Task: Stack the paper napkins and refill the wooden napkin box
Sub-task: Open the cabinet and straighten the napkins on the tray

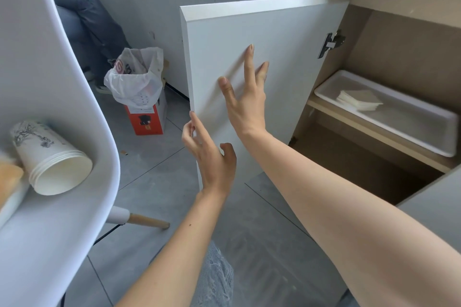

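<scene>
A small stack of white paper napkins (359,102) lies in a white tray (424,129) on the shelf inside an open floor cabinet. The white cabinet door (287,52) stands swung out to the left. My left hand (209,152) holds the door's free edge, fingers curled round it. My right hand (245,97) rests flat on the door's inner face with fingers spread. No wooden napkin box is in view.
A white chair (62,207) at the left carries a stack of paper cups (52,157) on its seat. A bin lined with a plastic bag (136,77) stands on an orange box (147,119). A seated person's legs (82,12) are at the back left.
</scene>
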